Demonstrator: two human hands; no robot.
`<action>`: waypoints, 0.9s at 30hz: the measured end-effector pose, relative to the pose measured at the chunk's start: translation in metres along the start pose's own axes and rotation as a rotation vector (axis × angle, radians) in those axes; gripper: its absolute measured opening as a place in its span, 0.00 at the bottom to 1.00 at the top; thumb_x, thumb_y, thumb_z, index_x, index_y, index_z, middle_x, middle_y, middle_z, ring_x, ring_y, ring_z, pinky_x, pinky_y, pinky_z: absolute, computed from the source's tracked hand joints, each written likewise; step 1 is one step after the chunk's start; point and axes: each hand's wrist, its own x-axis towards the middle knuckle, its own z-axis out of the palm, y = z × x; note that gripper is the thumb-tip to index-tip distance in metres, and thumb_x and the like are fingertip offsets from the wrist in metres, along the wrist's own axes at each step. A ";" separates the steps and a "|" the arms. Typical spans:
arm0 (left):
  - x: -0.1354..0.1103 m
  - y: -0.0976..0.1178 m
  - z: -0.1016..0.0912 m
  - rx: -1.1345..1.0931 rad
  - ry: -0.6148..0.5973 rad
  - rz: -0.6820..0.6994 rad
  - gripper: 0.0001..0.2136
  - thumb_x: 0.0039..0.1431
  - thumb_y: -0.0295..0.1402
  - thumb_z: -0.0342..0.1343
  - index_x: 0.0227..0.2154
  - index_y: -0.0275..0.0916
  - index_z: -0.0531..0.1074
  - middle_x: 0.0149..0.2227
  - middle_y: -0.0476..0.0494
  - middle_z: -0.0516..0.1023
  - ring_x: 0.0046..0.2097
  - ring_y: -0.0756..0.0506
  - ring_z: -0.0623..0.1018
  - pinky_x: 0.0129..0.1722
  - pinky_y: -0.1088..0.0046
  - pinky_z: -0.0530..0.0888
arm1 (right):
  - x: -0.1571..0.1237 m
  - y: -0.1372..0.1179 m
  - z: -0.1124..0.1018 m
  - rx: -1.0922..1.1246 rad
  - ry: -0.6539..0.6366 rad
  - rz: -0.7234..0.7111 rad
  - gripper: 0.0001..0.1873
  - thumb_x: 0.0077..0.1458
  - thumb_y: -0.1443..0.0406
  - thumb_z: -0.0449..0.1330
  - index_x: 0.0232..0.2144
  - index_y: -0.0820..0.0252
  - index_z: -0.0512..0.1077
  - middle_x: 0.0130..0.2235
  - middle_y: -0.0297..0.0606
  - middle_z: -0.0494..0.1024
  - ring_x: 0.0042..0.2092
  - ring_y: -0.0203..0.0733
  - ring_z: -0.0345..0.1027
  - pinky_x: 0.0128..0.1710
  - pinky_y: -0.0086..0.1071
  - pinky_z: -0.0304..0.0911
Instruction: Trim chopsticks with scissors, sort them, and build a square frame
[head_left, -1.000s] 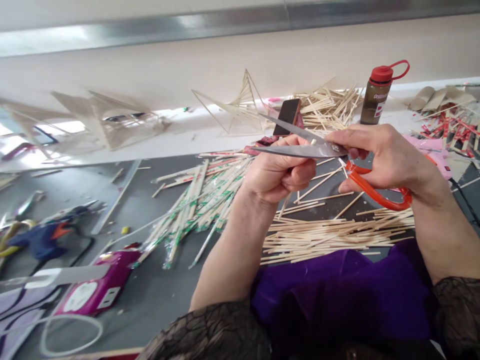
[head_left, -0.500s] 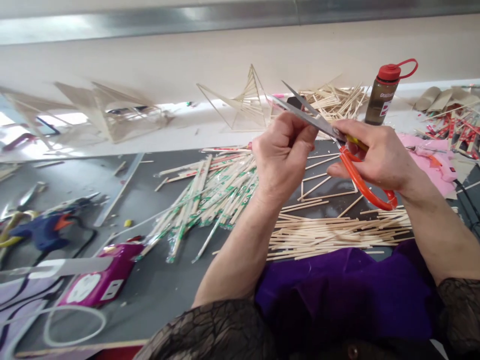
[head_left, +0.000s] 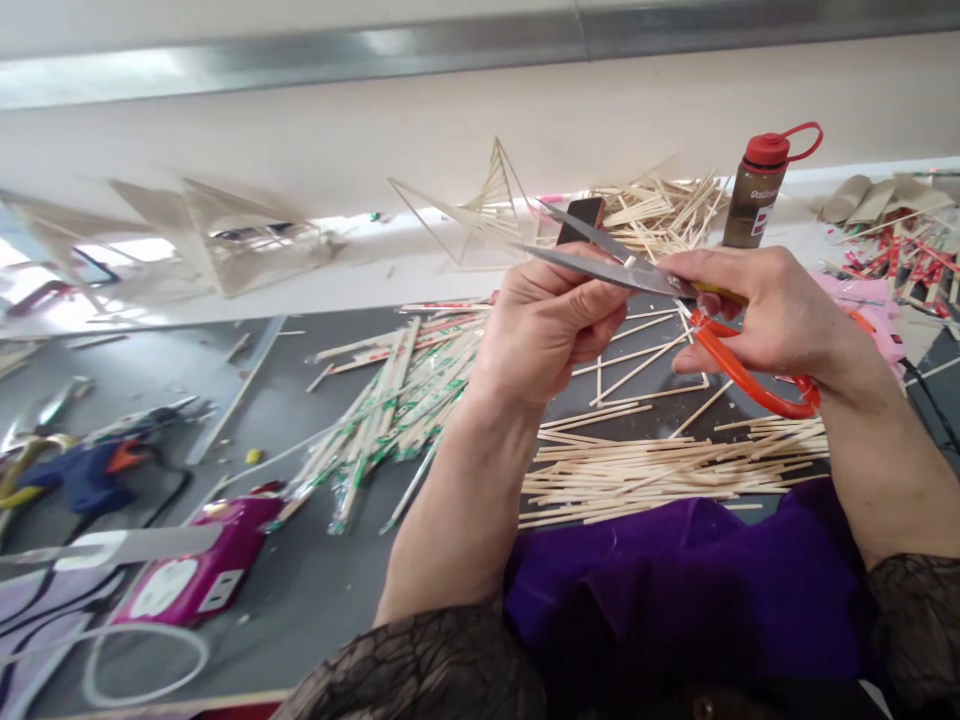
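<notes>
Across the grey table, loose sticks are lying by the near edge; toward its far edge, the right hand is gripping scissors, blades parted around a stick that the left hand is pinching.

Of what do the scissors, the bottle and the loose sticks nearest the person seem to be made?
Scissors: probably steel blades, grey and shiny; handles likely smooth plastic, evenly orange and glossy.
Bottle: seems plastic, brownish and translucent, though glass is possible; opaque red cap, probably plastic.
Loose sticks: probably unfinished wood or bamboo, pale and matte.
</notes>
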 end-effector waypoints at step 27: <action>0.001 -0.008 0.004 -0.035 -0.008 0.071 0.14 0.47 0.41 0.70 0.23 0.39 0.71 0.16 0.54 0.66 0.15 0.57 0.57 0.13 0.79 0.49 | 0.000 0.004 0.015 -0.086 0.063 -0.059 0.34 0.46 0.52 0.69 0.53 0.59 0.72 0.47 0.43 0.77 0.40 0.44 0.69 0.40 0.39 0.65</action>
